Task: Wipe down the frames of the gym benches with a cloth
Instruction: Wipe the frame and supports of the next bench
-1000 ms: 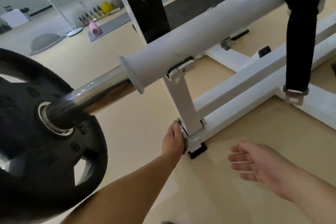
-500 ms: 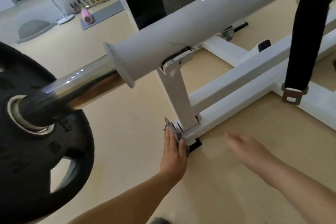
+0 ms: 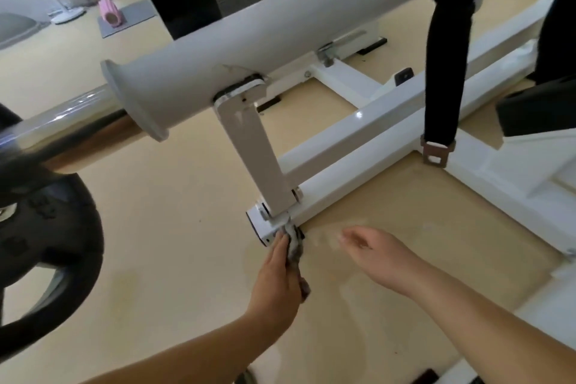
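1. Beige gym floor [image 3: 174, 227] is spreading beneath a white bench frame [image 3: 343, 171], with a pink foam roller [image 3: 109, 14] lying far behind.
2. The left hand [image 3: 277, 277] is pressing a grey cloth [image 3: 294, 248] against the near end of the frame's low rail, below the slanted upright. Its fingers are lying straight, so the grip is flat rather than clenched.
3. The right hand [image 3: 374, 254] is hovering just beside it over the floor, grip released and holding nothing.
4. A black weight plate [image 3: 46, 243] is sitting at the left.
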Available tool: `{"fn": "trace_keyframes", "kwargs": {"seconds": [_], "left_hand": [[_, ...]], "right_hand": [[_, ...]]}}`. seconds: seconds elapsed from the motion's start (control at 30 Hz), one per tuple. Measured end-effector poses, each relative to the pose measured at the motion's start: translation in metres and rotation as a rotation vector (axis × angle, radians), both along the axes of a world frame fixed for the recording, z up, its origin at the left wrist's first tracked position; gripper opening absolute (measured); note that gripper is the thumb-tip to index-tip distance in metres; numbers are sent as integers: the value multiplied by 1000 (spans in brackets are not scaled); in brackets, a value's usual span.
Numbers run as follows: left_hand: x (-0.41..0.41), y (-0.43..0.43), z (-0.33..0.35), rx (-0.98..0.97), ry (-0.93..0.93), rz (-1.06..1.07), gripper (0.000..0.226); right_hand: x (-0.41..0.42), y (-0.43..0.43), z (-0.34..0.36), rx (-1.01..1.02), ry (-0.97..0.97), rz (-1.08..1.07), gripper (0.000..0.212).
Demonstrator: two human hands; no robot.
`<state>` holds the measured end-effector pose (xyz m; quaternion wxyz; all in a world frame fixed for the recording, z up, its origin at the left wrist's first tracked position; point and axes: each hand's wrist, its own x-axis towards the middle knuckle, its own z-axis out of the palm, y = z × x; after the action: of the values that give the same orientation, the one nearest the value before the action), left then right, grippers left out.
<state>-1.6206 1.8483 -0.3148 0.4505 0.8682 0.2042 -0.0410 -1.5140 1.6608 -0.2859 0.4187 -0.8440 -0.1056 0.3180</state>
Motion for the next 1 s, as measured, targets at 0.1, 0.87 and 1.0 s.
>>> {"fn": "trace_keyframes", "kwargs": {"seconds": [0.1, 0.87, 1.0], "left_hand": [[16, -47, 40, -220, -34, -117, 36], [125, -360, 193, -153, 53, -622, 30], [130, -364, 217, -187, -150, -535, 35]], "right_hand": [[-6, -22, 14, 83, 18, -144, 40], [-59, -305, 142, 487, -339, -1414, 10], [-11, -266, 165, 523, -503, -1238, 25]]}}
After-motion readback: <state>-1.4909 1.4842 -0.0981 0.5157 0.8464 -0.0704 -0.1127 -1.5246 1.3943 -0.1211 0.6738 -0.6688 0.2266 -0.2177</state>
